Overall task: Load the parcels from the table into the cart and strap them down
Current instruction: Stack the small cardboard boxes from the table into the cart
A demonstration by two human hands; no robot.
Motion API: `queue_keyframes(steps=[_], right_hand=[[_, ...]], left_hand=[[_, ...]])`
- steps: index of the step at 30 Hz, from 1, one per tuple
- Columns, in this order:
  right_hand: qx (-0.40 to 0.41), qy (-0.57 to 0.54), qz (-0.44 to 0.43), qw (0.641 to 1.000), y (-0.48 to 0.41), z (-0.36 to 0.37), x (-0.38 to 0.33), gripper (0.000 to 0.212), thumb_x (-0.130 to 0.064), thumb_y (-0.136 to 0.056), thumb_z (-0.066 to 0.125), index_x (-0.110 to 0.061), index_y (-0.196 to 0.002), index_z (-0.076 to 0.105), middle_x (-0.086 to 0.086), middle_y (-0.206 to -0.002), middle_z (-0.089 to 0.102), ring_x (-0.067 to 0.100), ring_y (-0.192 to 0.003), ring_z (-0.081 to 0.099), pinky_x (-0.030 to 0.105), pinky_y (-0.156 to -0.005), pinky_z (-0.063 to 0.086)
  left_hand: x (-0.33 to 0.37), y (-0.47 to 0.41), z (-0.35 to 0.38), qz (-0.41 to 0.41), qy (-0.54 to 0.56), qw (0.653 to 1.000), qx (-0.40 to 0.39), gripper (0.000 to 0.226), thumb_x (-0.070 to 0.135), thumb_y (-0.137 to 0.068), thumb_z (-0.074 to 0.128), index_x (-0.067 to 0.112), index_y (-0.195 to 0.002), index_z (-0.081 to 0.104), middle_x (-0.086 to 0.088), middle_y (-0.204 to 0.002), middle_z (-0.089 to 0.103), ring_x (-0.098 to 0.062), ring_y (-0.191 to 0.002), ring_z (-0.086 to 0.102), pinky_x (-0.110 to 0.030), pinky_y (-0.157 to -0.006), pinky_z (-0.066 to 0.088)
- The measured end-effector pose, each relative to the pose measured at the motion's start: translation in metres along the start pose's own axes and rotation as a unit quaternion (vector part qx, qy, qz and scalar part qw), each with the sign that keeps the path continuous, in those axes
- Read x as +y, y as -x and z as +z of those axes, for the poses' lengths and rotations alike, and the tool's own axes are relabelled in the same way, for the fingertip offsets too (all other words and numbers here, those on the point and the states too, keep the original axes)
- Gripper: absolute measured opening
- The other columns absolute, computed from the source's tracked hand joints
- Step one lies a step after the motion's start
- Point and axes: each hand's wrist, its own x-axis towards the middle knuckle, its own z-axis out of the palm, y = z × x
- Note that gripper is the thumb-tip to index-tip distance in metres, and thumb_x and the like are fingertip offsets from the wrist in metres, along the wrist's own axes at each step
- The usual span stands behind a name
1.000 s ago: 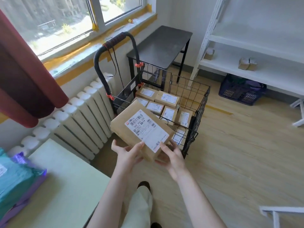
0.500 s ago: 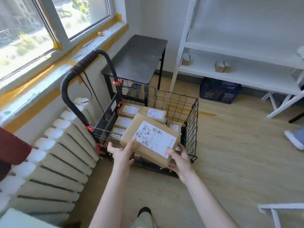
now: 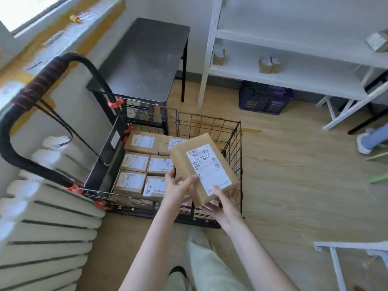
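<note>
The big parcel (image 3: 206, 169) has come the rest of the way across. It now hangs tilted over the right half of the wire cart (image 3: 201, 117) at the centre of the frame, and whether it touches anything below I cannot tell. The left hand (image 3: 178, 189) grips its near left edge with the thumb on the label; the right hand (image 3: 223, 203) holds the near end from beneath. Small parcels (image 3: 135, 162) already cover the basket floor, so this one likely starts a second layer. The black strap (image 3: 84, 143) hangs slack from the handle at left — strapping has not begun.
</note>
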Motion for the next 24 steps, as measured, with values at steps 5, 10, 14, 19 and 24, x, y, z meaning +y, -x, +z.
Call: queue_keyframes(steps=[5, 10, 14, 19, 24], right_hand=[[0.029, -0.043, 0.021, 0.998, -0.055, -0.007, -0.029, 0.082, -0.018, -0.064, 0.083, -0.021, -0.135, 0.041, 0.016, -0.128, 0.059, 0.037, -0.084, 0.068, 0.041, -0.069, 0.057], [0.064, -0.047, 0.039, 0.996, -0.113, -0.008, -0.046, 0.088, -0.026, -0.059, 0.088, -0.028, -0.136, 0.044, 0.012, -0.129, 0.061, 0.033, -0.097, 0.069, 0.044, -0.071, 0.057], [0.128, -0.059, 0.018, 0.99, -0.162, -0.002, -0.048, 0.079, -0.013, -0.077, 0.078, -0.033, -0.138, 0.033, 0.004, -0.128, 0.061, 0.027, -0.114, 0.061, 0.046, -0.076, 0.056], [0.216, 0.03, -0.085, 0.972, -0.217, -0.004, -0.04, 0.086, -0.011, -0.072, 0.083, -0.031, -0.137, 0.031, 0.001, -0.135, 0.054, 0.011, -0.116, 0.057, 0.037, -0.093, 0.051], [0.237, 0.092, -0.184, 0.949, -0.269, -0.011, -0.028, 0.081, -0.004, -0.074, 0.08, -0.038, -0.132, 0.035, 0.0, -0.135, 0.051, 0.012, -0.12, 0.056, 0.038, -0.1, 0.05]], left_hand=[[0.01, -0.059, 0.032, -0.036, -0.03, 0.999, -0.006, 0.119, 0.043, -0.046, 0.09, 0.036, -0.143, 0.02, -0.006, -0.13, 0.055, -0.026, -0.104, 0.066, -0.05, -0.083, 0.057], [0.013, -0.117, 0.046, -0.07, -0.025, 0.997, -0.005, 0.112, 0.033, -0.063, 0.088, 0.034, -0.146, 0.012, -0.003, -0.128, 0.056, -0.021, -0.105, 0.064, -0.039, -0.072, 0.055], [0.015, -0.166, 0.041, -0.057, -0.049, 0.996, 0.057, 0.117, 0.05, -0.048, 0.082, 0.029, -0.146, 0.022, -0.002, -0.132, 0.049, -0.021, -0.118, 0.053, -0.04, -0.091, 0.045], [-0.005, -0.237, 0.002, -0.088, -0.159, 0.975, 0.126, 0.052, 0.042, -0.078, 0.065, 0.028, -0.124, 0.046, -0.009, -0.129, 0.057, -0.028, -0.115, 0.057, -0.048, -0.101, 0.045], [-0.067, -0.274, -0.008, -0.134, -0.445, 0.882, 0.078, 0.057, 0.02, -0.089, 0.061, 0.013, -0.14, 0.037, -0.011, -0.138, 0.046, -0.025, -0.113, 0.052, -0.036, -0.092, 0.045]])
